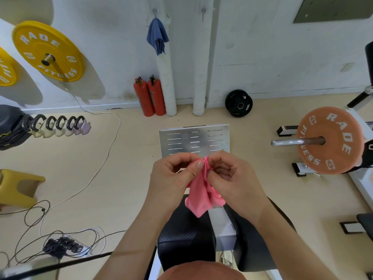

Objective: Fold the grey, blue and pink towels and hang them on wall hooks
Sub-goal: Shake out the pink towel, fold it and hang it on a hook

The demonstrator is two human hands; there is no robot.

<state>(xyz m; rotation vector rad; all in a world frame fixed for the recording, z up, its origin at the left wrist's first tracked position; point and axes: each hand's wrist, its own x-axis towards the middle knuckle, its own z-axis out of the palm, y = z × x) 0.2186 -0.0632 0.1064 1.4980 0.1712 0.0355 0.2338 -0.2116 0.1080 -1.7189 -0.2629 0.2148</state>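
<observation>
We are looking down on a beige floor (125, 178) meeting a white wall (262, 47). At left a yellow weight plate (48, 51) is sitting on a peg (48, 59). Two red fire extinguishers (150, 97) are standing against the wall, beside a white wrapped pipe (166, 87). A black plate (238, 103) is leaning at the wall's foot; an orange plate (331, 140) is riding a steel bar (296, 142). A white cable (101, 154) is trailing across the floor.

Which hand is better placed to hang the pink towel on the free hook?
Probably the right hand: like the left hand, it pinches the pink towel, but the free hook is on its side.
</observation>
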